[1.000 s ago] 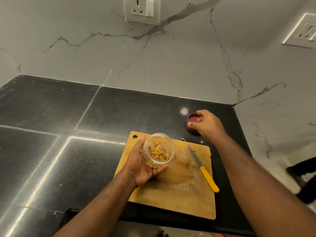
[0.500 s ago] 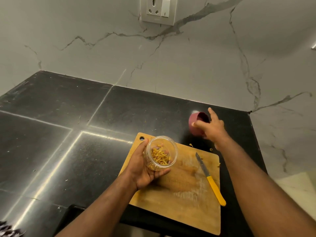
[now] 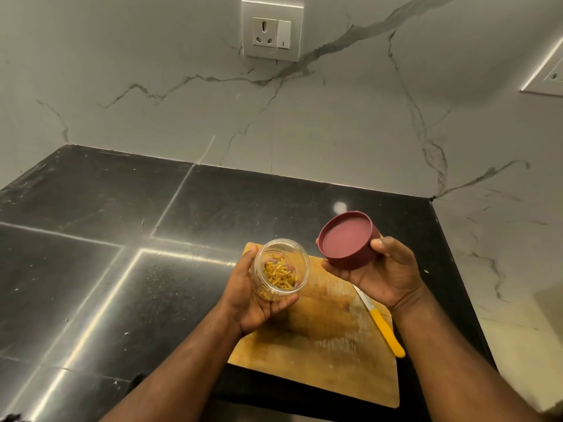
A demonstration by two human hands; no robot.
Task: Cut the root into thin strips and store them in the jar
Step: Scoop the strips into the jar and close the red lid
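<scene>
Left hand (image 3: 254, 300) cups the open clear jar (image 3: 281, 269) of yellow strips (image 3: 278, 274); right hand (image 3: 382, 275) grips the maroon lid (image 3: 348, 243) just right of it, slightly farther, hollow side up.

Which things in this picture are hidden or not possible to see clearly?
- Head view: the back and bottom of the jar are covered by the left hand.
- The far side of the maroon lid is covered by the fingers of the right hand.
- The knife blade tip lies under the right hand.
- The strips are too small to count.
- The second socket is cut by the right frame edge.
</scene>
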